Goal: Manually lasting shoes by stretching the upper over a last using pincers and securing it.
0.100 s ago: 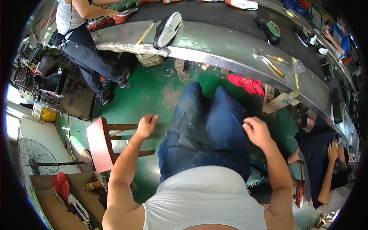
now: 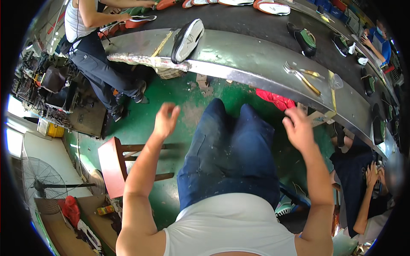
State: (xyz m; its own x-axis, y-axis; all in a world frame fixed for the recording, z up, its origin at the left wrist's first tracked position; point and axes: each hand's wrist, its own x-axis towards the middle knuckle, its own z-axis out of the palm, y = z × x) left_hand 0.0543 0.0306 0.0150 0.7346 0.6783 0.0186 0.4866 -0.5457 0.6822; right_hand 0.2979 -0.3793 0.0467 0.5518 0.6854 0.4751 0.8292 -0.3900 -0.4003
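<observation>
My left hand [image 2: 165,120] hangs in the air over the green floor, above a reddish wooden stool's legs, loosely curled with the thumb apart and nothing in it. Beyond the right knee, near the workbench edge, my right hand [image 2: 297,128] is raised with thumb and fingers apart, also holding nothing. A black and white shoe [image 2: 188,41] lies tilted on the metal ledge [image 2: 239,53] ahead. Farther right on that ledge rest pincers [image 2: 302,79] with yellowish handles, a slim tool [image 2: 312,73] and a clear cup [image 2: 336,81].
A dark conveyor belt [image 2: 252,23] carries several shoes behind the ledge. One co-worker [image 2: 92,55] stands at the far left handling a red shoe; another [image 2: 358,183] sits at the right. The stool [image 2: 112,167], a fan [image 2: 40,185] and red cloth [image 2: 275,99] are nearby.
Both my hands have moved up and forward toward the bench, and their fingers have spread a little. The bench sits slightly lower in the view.
</observation>
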